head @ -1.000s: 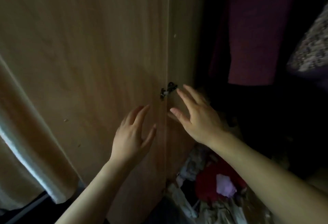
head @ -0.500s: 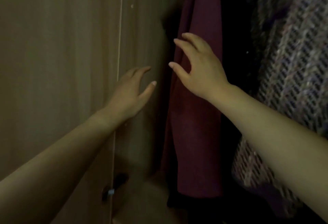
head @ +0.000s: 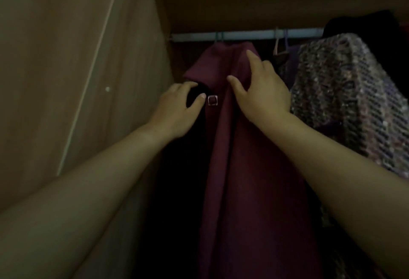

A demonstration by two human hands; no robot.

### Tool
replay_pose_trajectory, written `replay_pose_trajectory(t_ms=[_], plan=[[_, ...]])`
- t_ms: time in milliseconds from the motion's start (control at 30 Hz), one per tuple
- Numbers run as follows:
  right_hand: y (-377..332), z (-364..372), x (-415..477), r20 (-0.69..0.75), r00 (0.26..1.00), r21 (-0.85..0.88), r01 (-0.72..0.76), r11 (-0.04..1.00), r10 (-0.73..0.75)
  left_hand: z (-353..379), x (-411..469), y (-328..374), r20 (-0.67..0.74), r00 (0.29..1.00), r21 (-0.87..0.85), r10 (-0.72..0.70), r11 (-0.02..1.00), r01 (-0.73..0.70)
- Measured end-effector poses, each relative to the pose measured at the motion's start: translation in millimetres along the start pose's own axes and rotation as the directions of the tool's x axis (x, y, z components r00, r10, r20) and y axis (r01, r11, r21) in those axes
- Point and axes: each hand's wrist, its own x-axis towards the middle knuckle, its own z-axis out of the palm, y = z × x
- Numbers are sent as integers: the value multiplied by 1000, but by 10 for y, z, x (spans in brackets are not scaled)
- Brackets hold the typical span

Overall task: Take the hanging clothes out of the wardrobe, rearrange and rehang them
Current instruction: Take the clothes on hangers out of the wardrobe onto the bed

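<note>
Head view, maroon garment (head: 232,168): hangs from the rail (head: 243,34) near the wardrobe's left wall (head: 66,57).
Left hand (head: 174,110): fingers and thumb curl round dark fabric (head: 197,89) at the garment's left edge, just beside a small buckle (head: 213,100).
Right hand (head: 263,92): fingers spread, resting flat on the maroon cloth.
Tweed jacket (head: 343,92): hangs to the right, touching the right hand.

No text, label, brand, number or sign showing readably, nothing legible appearing on the maroon garment (head: 243,168), the tweed garment (head: 345,101) or the hanging rail (head: 243,34)
</note>
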Motion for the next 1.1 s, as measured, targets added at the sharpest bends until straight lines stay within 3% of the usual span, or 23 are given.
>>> replay_pose_trajectory(t_ms=[67,133,267,567,767,967,1100], plan=[[7,15,216,-63,994,-92,86,992,-92,56,261,-5,-68,997,-25,28,999,-29],[16,44,414,-26,988,-188,144,972,-151,99,495,10,-144,989,-34,31,999,-36],[164,120,658,79,989,-113,133,985,-125,189,882,105,-287,957,37,31,999,-21],[447,267,1077,137,985,-236,132,963,-101,664,1276,-219,3,999,120,50,992,-50],[338,442,1360,283,952,-412,231,881,-117,822,1216,-473,-1,998,29,58,998,-58],[297,544,1593,382,923,-301,178,937,-52,973,1229,-559,-54,996,-52,68,996,-71],[305,626,1629,304,952,-214,42,976,26,1075,1208,-621,-76,995,-94,61,993,-68]])
